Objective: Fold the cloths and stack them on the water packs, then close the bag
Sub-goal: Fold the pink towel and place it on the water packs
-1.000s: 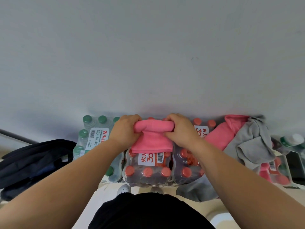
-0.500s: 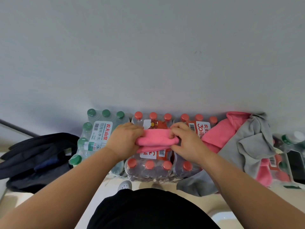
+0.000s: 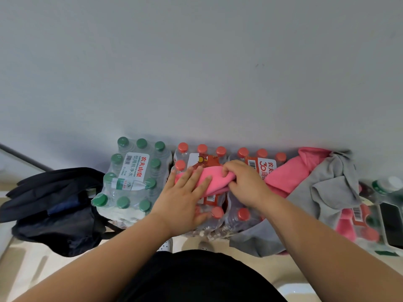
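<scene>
one pink cloth (image 3: 214, 179) is pressed on a water pack (image 3: 204, 156) by the flat left hand (image 3: 183, 194), pinched by the right hand (image 3: 243, 183); edges are best kept square.

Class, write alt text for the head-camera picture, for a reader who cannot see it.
A person's left hand presses flat on a folded pink cloth atop a red-capped water pack, while the right hand pinches its edge. Left lie a green-capped pack and a black bag; right, a loose pink cloth and a grey cloth.
</scene>
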